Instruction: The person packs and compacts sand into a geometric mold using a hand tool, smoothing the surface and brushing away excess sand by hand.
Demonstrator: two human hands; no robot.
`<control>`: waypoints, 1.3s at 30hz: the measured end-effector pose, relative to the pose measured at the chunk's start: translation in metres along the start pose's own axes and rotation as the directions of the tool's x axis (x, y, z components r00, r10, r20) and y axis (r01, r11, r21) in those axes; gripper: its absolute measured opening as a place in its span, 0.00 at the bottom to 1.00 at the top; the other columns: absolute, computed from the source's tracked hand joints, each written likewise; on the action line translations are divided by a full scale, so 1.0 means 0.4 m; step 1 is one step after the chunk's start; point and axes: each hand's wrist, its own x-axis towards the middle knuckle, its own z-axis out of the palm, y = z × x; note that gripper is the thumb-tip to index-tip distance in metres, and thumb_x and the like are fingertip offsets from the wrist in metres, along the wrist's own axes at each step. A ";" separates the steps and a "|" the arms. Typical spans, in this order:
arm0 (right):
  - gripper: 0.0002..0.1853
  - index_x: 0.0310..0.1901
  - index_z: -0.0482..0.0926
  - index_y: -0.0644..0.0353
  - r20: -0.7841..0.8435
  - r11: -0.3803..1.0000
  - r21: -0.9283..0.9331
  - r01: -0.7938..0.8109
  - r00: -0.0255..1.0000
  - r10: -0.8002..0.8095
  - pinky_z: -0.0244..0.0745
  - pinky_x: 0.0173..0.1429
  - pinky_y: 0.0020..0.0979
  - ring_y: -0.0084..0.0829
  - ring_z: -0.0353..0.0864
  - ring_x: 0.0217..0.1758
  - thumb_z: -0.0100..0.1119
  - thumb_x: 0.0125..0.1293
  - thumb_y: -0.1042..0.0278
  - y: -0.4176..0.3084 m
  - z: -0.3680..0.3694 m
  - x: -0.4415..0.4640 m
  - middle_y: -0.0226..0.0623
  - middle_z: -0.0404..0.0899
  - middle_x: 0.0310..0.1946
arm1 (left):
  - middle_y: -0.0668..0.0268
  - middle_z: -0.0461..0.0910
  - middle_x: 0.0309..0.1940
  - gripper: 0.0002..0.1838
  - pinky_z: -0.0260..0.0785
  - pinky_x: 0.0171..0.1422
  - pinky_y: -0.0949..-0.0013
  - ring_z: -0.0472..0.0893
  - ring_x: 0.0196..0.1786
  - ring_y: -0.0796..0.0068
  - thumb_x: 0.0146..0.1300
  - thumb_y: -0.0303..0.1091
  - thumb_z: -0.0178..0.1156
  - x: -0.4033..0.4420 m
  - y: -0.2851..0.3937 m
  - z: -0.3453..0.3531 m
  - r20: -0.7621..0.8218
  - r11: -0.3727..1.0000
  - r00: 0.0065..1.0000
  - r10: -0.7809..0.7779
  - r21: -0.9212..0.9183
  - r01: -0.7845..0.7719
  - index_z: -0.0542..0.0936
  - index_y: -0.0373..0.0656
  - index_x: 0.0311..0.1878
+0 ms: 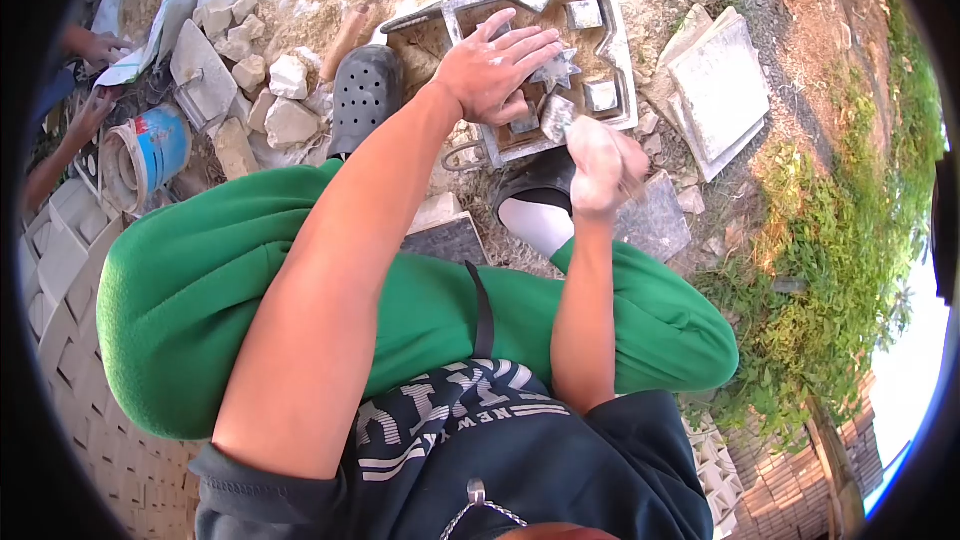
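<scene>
A grey metal mold (622, 50) with raised square blocks and a star-shaped piece (557, 70) lies on the ground before my feet. My left hand (500, 65) is spread flat over its left half, fingers stretched out, with pale dust on the back; it hides part of the mold. Closed in a fist at the mold's near edge, my right hand (600, 165) grips a short brush-like tool (558, 118) with a pale, speckled, blocky head. Motion blurs this hand, so the tool's exact kind is unclear.
Flat pale slabs (720, 90) are stacked at right. Broken stones (290, 120) and a blue bucket (160, 145) stand at left, near another person's hands (97, 45). My clog (367, 90) is beside the mold. Patterned blocks (90, 340) lie lower left; plants (820, 240) grow at right.
</scene>
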 end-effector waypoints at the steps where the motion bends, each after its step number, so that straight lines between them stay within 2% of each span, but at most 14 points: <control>1: 0.17 0.17 0.61 0.67 0.057 0.999 -0.005 -0.034 0.998 0.034 0.50 0.22 0.30 0.24 0.59 0.15 0.46 0.61 0.69 0.025 -0.009 0.010 0.31 0.62 0.13 | 0.66 0.62 0.75 0.48 0.39 0.83 0.49 0.63 0.75 0.70 0.46 0.44 0.59 -0.001 -0.001 0.001 -0.010 1.000 1.000 0.006 -0.002 -0.006 0.58 0.45 0.75; 4: 0.17 0.17 0.61 0.68 0.100 0.991 0.026 -0.128 0.987 0.125 0.50 0.22 0.30 0.25 0.59 0.15 0.48 0.60 0.67 -0.034 -0.018 0.022 0.32 0.62 0.13 | 0.66 0.61 0.75 0.49 0.40 0.83 0.48 0.62 0.75 0.69 0.45 0.45 0.59 0.000 -0.002 0.003 -0.016 1.000 1.000 0.006 -0.002 -0.006 0.58 0.46 0.75; 6: 0.17 0.18 0.61 0.68 0.211 0.994 0.105 -0.028 0.977 0.005 0.51 0.23 0.30 0.26 0.60 0.16 0.48 0.61 0.67 -0.073 -0.023 0.021 0.32 0.63 0.13 | 0.65 0.61 0.75 0.48 0.39 0.83 0.48 0.61 0.76 0.69 0.47 0.48 0.59 -0.001 -0.007 0.000 -0.003 1.000 1.000 -0.004 0.012 0.004 0.58 0.46 0.75; 8: 0.17 0.16 0.61 0.68 0.207 0.995 0.103 0.008 0.978 -0.030 0.51 0.22 0.30 0.26 0.59 0.15 0.48 0.59 0.70 -0.049 -0.006 0.023 0.33 0.62 0.12 | 0.64 0.61 0.75 0.50 0.38 0.83 0.48 0.61 0.76 0.68 0.49 0.54 0.60 -0.003 -0.002 0.000 -0.025 0.999 1.000 0.014 -0.028 -0.015 0.56 0.47 0.76; 10: 0.16 0.14 0.60 0.67 0.250 0.995 -0.098 0.028 0.968 -0.002 0.50 0.21 0.30 0.25 0.57 0.14 0.48 0.56 0.71 0.012 0.014 0.040 0.33 0.61 0.11 | 0.63 0.61 0.75 0.53 0.36 0.83 0.48 0.60 0.76 0.67 0.49 0.62 0.60 -0.006 0.006 0.000 -0.018 1.000 1.000 0.014 -0.013 -0.014 0.55 0.47 0.76; 14: 0.16 0.16 0.61 0.68 0.202 0.984 0.165 0.062 0.975 -0.095 0.51 0.23 0.31 0.25 0.59 0.16 0.46 0.59 0.69 -0.062 0.013 0.046 0.34 0.61 0.13 | 0.63 0.60 0.75 0.59 0.36 0.83 0.49 0.60 0.76 0.66 0.47 0.73 0.60 -0.006 -0.003 0.000 -0.012 1.000 1.000 0.009 0.007 -0.009 0.54 0.47 0.77; 17: 0.17 0.15 0.61 0.66 0.224 0.995 0.089 0.038 0.973 -0.057 0.49 0.22 0.30 0.24 0.58 0.15 0.46 0.59 0.68 0.010 0.010 0.040 0.33 0.60 0.13 | 0.63 0.59 0.75 0.64 0.36 0.83 0.50 0.58 0.77 0.67 0.43 0.80 0.59 -0.008 0.001 -0.009 -0.031 1.000 0.999 0.028 -0.004 -0.028 0.54 0.46 0.77; 19: 0.17 0.15 0.58 0.65 0.262 0.995 0.030 -0.091 0.962 0.080 0.46 0.23 0.30 0.22 0.54 0.16 0.46 0.59 0.69 -0.009 0.010 0.055 0.31 0.59 0.12 | 0.63 0.59 0.75 0.65 0.35 0.84 0.50 0.58 0.77 0.66 0.42 0.80 0.59 -0.009 0.002 -0.014 -0.046 0.999 0.998 0.033 -0.009 -0.033 0.54 0.46 0.76; 22: 0.18 0.14 0.54 0.59 0.226 0.993 0.114 0.024 0.973 -0.050 0.48 0.22 0.31 0.24 0.53 0.15 0.43 0.60 0.71 -0.034 0.024 0.051 0.31 0.57 0.11 | 0.62 0.58 0.76 0.66 0.34 0.84 0.49 0.55 0.78 0.65 0.41 0.80 0.60 -0.010 -0.016 -0.015 -0.083 0.998 0.996 0.024 -0.048 -0.028 0.53 0.45 0.77; 24: 0.18 0.13 0.54 0.59 0.237 0.999 0.028 -0.031 0.971 0.024 0.49 0.23 0.31 0.25 0.53 0.15 0.43 0.61 0.71 -0.019 0.029 0.049 0.31 0.57 0.11 | 0.62 0.57 0.76 0.67 0.33 0.84 0.49 0.53 0.79 0.65 0.40 0.80 0.61 -0.017 -0.030 -0.031 -0.128 0.996 0.989 0.072 -0.052 -0.079 0.52 0.44 0.77; 28: 0.18 0.14 0.54 0.59 0.341 0.976 0.186 -0.114 0.939 0.045 0.49 0.23 0.31 0.24 0.53 0.16 0.43 0.60 0.72 -0.019 0.029 0.060 0.31 0.56 0.11 | 0.60 0.50 0.79 0.71 0.28 0.84 0.51 0.47 0.81 0.64 0.38 0.80 0.62 -0.051 -0.091 -0.092 0.034 0.975 0.999 -0.035 0.222 0.027 0.48 0.44 0.78; 31: 0.17 0.14 0.57 0.61 0.417 0.997 -0.053 -0.051 0.906 0.069 0.46 0.23 0.30 0.20 0.53 0.18 0.43 0.60 0.72 -0.003 0.054 0.073 0.29 0.57 0.12 | 0.60 0.46 0.80 0.73 0.28 0.84 0.50 0.44 0.82 0.65 0.35 0.80 0.65 -0.055 -0.105 -0.102 0.082 0.975 0.992 -0.097 0.206 0.079 0.46 0.46 0.79; 34: 0.17 0.14 0.56 0.60 0.469 0.967 0.133 -0.217 0.873 0.131 0.47 0.23 0.30 0.21 0.52 0.18 0.42 0.60 0.72 -0.067 0.040 0.116 0.29 0.57 0.13 | 0.60 0.44 0.80 0.76 0.31 0.84 0.47 0.45 0.81 0.62 0.31 0.77 0.69 -0.058 -0.102 -0.090 0.097 0.984 0.986 -0.133 0.136 0.119 0.43 0.47 0.79; 39: 0.18 0.14 0.57 0.58 0.366 0.987 0.140 -0.084 0.930 0.028 0.55 0.27 0.30 0.23 0.57 0.19 0.42 0.62 0.73 -0.016 0.036 0.099 0.31 0.60 0.14 | 0.58 0.39 0.81 0.83 0.37 0.82 0.44 0.45 0.81 0.55 0.21 0.71 0.77 -0.017 -0.113 -0.130 0.285 0.971 0.931 -0.227 0.146 0.191 0.40 0.49 0.80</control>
